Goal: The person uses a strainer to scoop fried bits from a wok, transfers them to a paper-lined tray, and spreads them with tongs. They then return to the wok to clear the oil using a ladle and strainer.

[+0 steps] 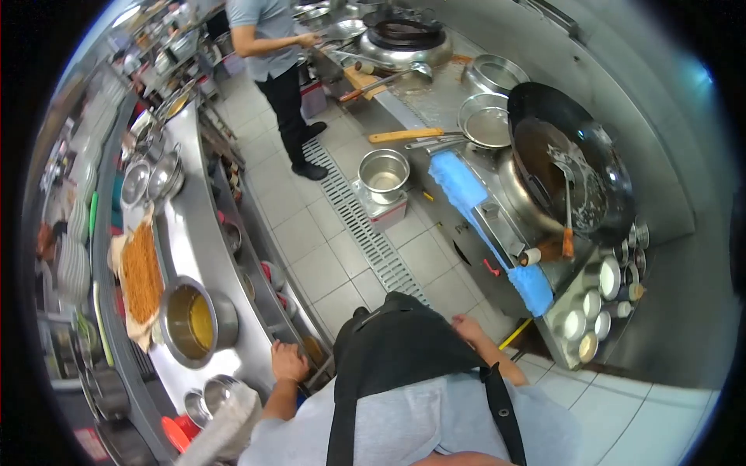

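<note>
My left hand (289, 362) rests at the edge of the steel counter (186, 155), fingers loosely curled, with whatever lies under them hidden. Near it on the counter stand a deep metal pot (221, 318) with yellow liquid and small metal bowls (219, 392). My right hand (467, 328) hangs beside the black apron (404, 342), fingers partly bent, and its grip is too small to read. Beyond it, on the stove, a large black wok (622, 186) holds a ladle (568, 202) with a wooden handle.
Another person (272, 46) stands at the far stove. A metal pot (384, 172) sits on a box beside the floor grate (365, 233). Blue cloths (458, 180) line the stove edge. Seasoning containers (591, 304) stand at the right, a tray of orange-brown food (142, 272) at the left.
</note>
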Demonstrator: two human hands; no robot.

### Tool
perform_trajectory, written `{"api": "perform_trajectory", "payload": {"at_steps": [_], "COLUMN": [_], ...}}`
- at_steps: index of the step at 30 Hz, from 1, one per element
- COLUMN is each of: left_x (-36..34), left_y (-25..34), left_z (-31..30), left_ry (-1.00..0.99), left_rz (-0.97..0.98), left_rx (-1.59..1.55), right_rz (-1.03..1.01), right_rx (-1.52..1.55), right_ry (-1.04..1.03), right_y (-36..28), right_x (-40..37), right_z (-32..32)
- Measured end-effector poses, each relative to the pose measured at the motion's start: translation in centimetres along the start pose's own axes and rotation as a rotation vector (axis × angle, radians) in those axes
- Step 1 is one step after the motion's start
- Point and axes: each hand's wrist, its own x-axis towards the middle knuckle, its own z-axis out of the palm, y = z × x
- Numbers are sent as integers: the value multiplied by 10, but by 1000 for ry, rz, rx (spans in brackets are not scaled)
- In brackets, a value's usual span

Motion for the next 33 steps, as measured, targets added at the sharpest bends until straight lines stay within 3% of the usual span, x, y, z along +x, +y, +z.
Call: {"api": "perform_trajectory", "payload": {"at_steps": [1,3,5,6,7,9,10,11,13,16,18,20,24,28,30,33], "left_x": [2,4,27,43,58,99,120,146,153,200,219,235,263,328,381,455], "left_y": [-1,2,4,8,6,-9,-2,5,82,97,111,121,142,177,185,222], "left_z": [0,2,3,14,33,118,140,158,2,36,19,-3,-42,-111,-127,-185], "left_ry": [0,14,4,-96,-197,-280,-393,-499,-482,-350,-349,-324,-270,-34,140,281], "left_rz": [3,-4,47,-67,-197,-158,-22,110,87,193,150,100,12,29,143,224], "left_rx": [-18,-30,-30,-111,-187,-707,-616,-528,-641,-840,-898,-952,-1088,-1058,-1070,-890], "right_rz": [9,74,-200,-317,-469,-406,-447,-447,-317,-4,80,208,217,232,225,288], "right_rx": [83,242,175,141,204,278,268,192,-16,-378,-460,-347,-240,-119,95,119], "right_ry": [40,77,265,360,473,568,739,872,1070,1132,1044,772,813,743,774,761], "right_y": [-18,-137,-157,-188,-219,-288,-300,-303,-295,-248,-219,-214,-194,-182,-178,-183], "right_x": [-1,-42,-41,-54,-70,-124,-135,-141,-143,-123,-107,-98,-92,-92,-91,-92], "right_z": [-2,-53,-74,-102,-130,-199,-225,-253,-303,-355,-366,-379,-386,-388,-385,-382]}}
